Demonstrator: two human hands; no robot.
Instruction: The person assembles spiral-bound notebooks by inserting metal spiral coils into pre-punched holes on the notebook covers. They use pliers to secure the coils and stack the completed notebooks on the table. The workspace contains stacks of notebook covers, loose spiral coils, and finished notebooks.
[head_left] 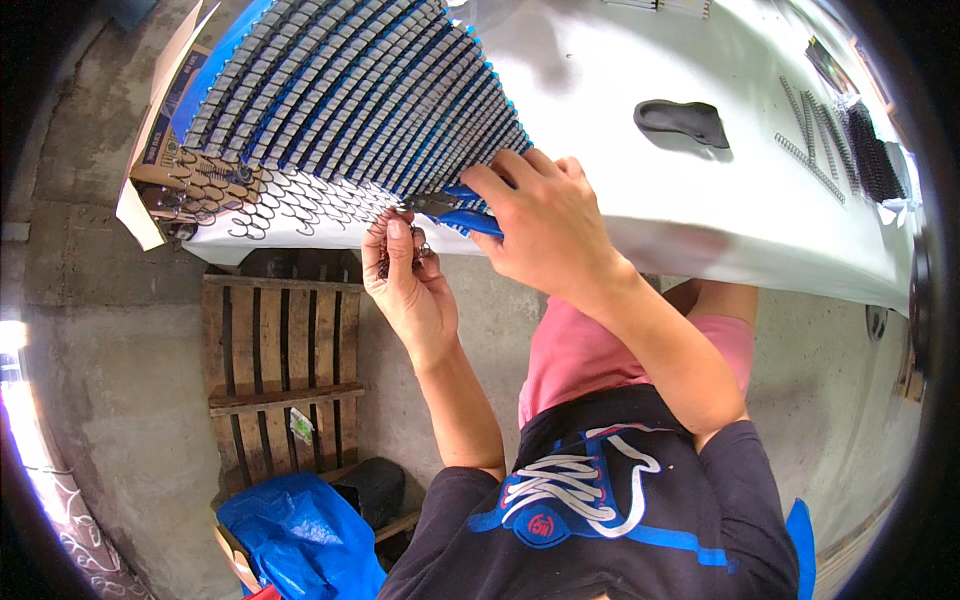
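A fanned stack of blue-edged notebooks (pixel 350 95) with black spiral coils lies on the table at the upper left. Long loose ends of the coil wires (pixel 300 200) stick out past the near side of the stack. My right hand (pixel 555 225) is closed around the blue handles of a pair of pliers (pixel 472 221). Its jaws point left and meet a coil end at the stack's near corner. Just below the jaws, my left hand (pixel 415 290) pinches dark bits of coil wire (pixel 384 262), partly hidden by the fingers.
A cardboard box (pixel 150 190) stands by the stack's left side. On the white-covered table (pixel 600 120) are a dark grey curved object (pixel 683 123) and several loose black coils (pixel 812 145). Below are a wooden pallet (pixel 285 340) and a blue plastic bag (pixel 300 535).
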